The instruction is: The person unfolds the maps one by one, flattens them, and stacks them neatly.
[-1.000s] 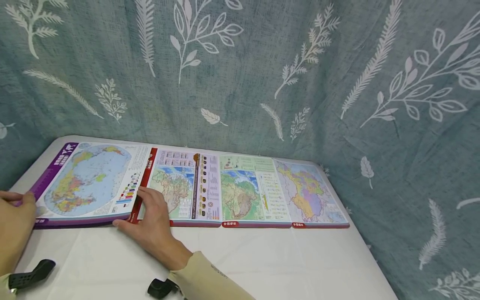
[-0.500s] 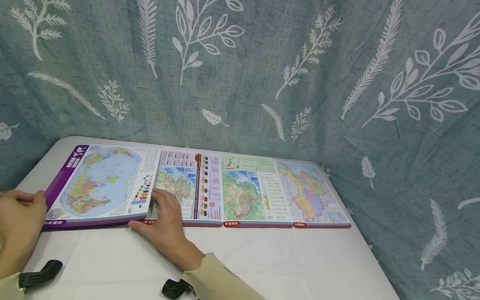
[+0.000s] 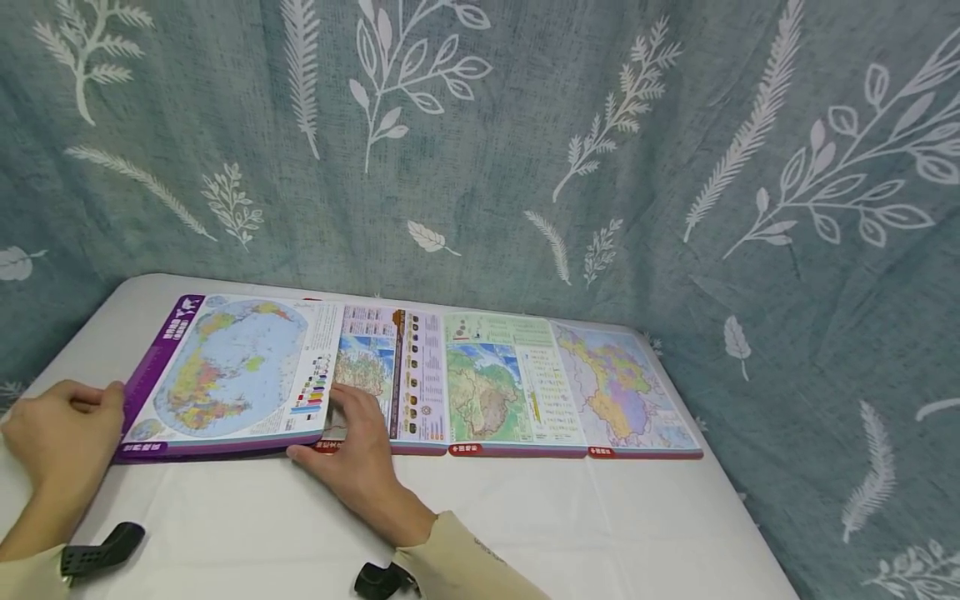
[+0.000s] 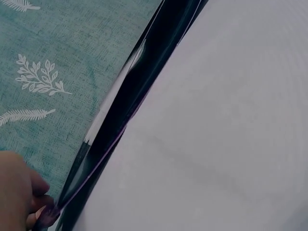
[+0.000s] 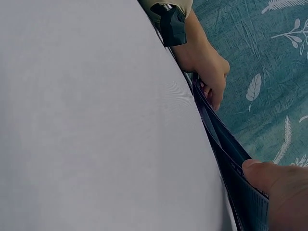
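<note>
A world map sheet (image 3: 232, 367) with a purple left border lies flat, its right part over a red-labelled map (image 3: 367, 358). Its edge looks thick; layers show in the right wrist view, but how many sheets it holds I cannot tell. With curled fingers my left hand (image 3: 67, 433) pinches its left border, also visible as the left hand (image 4: 17, 192) in the left wrist view. At the lower right corner my right hand (image 3: 363, 450) grips it, thumb at the front edge and fingers at the right side. The right wrist view shows this thumb (image 5: 260, 173) on the layered edge.
Rightward in a row lie a green relief map (image 3: 480, 392) and a coloured province map (image 3: 611, 383), with red labels at their front edges. All rest on a white table (image 3: 562, 533). A patterned green curtain (image 3: 480, 150) hangs behind and to the right.
Both hands have slid the world map to the right. It now covers more of the red-labelled map beside it, whose red left border is mostly hidden.
</note>
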Tool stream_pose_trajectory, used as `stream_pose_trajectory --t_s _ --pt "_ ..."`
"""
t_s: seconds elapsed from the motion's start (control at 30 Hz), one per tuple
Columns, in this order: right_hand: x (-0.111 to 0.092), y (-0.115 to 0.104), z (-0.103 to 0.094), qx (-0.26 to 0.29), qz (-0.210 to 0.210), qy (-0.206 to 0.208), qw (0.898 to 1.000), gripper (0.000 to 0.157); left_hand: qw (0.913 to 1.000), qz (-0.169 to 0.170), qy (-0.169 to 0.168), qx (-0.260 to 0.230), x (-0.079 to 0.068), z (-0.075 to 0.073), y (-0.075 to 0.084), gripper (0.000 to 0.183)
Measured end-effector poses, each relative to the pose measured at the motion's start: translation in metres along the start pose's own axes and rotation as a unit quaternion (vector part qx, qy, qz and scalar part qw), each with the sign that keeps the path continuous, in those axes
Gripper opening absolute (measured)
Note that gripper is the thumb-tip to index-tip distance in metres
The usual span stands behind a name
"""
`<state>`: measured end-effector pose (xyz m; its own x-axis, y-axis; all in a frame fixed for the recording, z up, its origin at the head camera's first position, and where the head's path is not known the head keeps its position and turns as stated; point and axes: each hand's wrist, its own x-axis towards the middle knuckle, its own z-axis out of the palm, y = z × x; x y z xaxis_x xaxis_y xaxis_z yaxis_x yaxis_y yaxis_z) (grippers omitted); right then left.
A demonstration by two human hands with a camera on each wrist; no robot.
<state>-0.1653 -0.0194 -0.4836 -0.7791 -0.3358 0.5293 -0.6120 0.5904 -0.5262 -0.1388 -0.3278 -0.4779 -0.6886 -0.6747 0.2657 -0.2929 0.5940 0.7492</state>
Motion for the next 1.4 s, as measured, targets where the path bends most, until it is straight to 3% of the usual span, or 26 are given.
stream_pose_trajectory --t_s 0.87,1.4 --pt "-0.011 0.028 -0.031 0.012 0.008 -0.005 1.0 0.079 0.9983 0.043 -0.029 -0.027 -0.016 0.016 0.01 0.035" --pt "-0.019 0.037 -0.048 -0.007 0.033 -0.02 0.999 0.08 0.9971 0.047 -0.055 -0.025 -0.028 0.023 0.02 0.034"
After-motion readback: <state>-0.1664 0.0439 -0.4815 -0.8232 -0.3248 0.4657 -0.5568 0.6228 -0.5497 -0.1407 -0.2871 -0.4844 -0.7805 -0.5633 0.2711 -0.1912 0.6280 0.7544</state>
